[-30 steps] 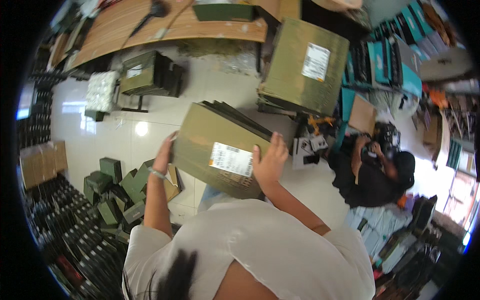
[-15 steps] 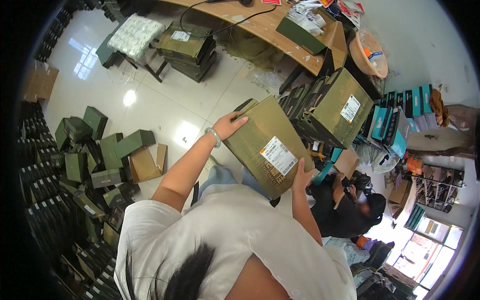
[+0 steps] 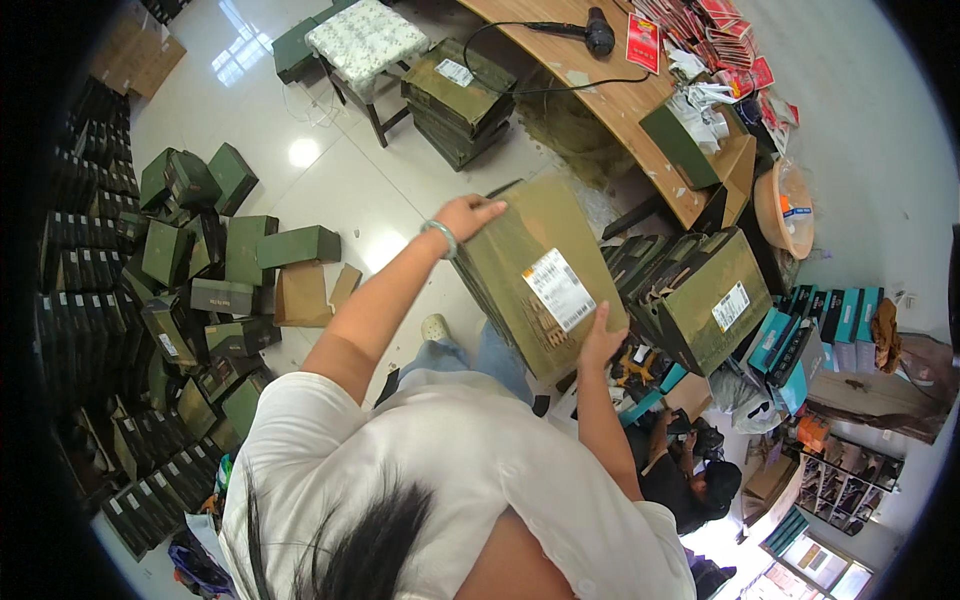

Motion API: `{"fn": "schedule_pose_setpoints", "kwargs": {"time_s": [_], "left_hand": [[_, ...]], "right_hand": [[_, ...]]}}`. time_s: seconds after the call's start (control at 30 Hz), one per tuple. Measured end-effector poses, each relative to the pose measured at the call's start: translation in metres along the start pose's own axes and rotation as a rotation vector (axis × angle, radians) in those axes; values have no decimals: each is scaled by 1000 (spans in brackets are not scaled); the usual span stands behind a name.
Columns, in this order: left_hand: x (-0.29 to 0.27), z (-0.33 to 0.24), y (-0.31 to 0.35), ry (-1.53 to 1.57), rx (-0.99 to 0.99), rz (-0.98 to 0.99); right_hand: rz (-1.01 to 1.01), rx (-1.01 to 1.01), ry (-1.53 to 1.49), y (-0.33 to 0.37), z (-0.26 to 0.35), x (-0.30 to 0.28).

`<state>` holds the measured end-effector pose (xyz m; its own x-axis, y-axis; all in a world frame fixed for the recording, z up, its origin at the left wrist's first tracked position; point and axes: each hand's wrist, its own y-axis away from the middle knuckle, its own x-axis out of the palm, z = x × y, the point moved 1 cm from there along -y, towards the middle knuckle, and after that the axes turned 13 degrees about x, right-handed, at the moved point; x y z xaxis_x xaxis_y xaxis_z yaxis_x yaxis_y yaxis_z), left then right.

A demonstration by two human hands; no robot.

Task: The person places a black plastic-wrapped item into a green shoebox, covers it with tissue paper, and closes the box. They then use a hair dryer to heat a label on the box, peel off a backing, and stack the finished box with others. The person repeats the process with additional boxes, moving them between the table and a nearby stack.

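In front of my body I hold a bulky olive-green cardboard carton (image 3: 535, 225) with a white label (image 3: 560, 290) on its upper face. My left hand (image 3: 470, 218), with a pale bangle at the wrist, grips its far left edge. Near the lower right corner my right hand (image 3: 602, 345) clasps the other side, thumb on top beside the label. The carton's left side shows layered edges, and its underside is hidden. Just to the right stands another labelled olive carton (image 3: 700, 305) with ragged flaps, close to the held one.
Loose green boxes (image 3: 245, 245) lie heaped on the left floor beside long box stacks (image 3: 80, 340). Ahead are a patterned stool (image 3: 365, 38), stacked cartons (image 3: 460, 90) and a wooden table (image 3: 610, 110) with a hair dryer (image 3: 598, 35). A person in black (image 3: 680, 490) is at lower right.
My view has shifted, so the surroundings appear lower and further right. The carton stays in both hands and looks slightly turned; my grip is much the same.
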<state>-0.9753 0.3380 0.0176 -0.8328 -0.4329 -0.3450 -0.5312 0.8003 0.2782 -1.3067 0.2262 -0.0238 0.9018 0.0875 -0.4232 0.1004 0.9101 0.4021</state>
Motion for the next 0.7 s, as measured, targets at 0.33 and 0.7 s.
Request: {"fn": "schedule_pose_setpoints", "kwargs": {"time_s": [0.33,0.7], "left_hand": [[-122,38,-62,-442,-43,-776],[-130,115,-67,441,-224,-1051]], "right_hand": [[375,-182,8,14,88,166],[814,-11,158,-20,77,206]]}}
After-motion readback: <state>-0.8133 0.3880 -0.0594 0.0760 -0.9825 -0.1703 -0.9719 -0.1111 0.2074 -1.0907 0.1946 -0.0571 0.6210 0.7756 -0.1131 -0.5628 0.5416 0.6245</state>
